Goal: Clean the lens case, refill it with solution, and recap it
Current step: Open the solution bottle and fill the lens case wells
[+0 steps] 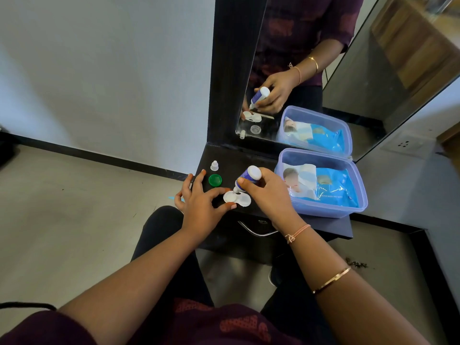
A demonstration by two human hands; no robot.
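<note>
A plain white wall (pixel 99 70) met a pale, smooth floor (pixel 62 207) along a black skirting strip (pixel 99 155), all under soft, even light. Against the wall stood a black table (pixel 249 158) with a curved metal drawer handle (pixel 256 231) below its front edge, and a tall mirror (pixel 361 95) in a broad black frame (pixel 234 70) rose from its back. Right of the mirror a white wall socket (pixel 404 144) sat on the wall, and wooden panelling (pixel 418 46) showed in the glass.

lens case (pixel 237 199) white | cap (pixel 215 180) green | bottle (pixel 249 177) white-blue | tub (pixel 323 210) lilac
</note>
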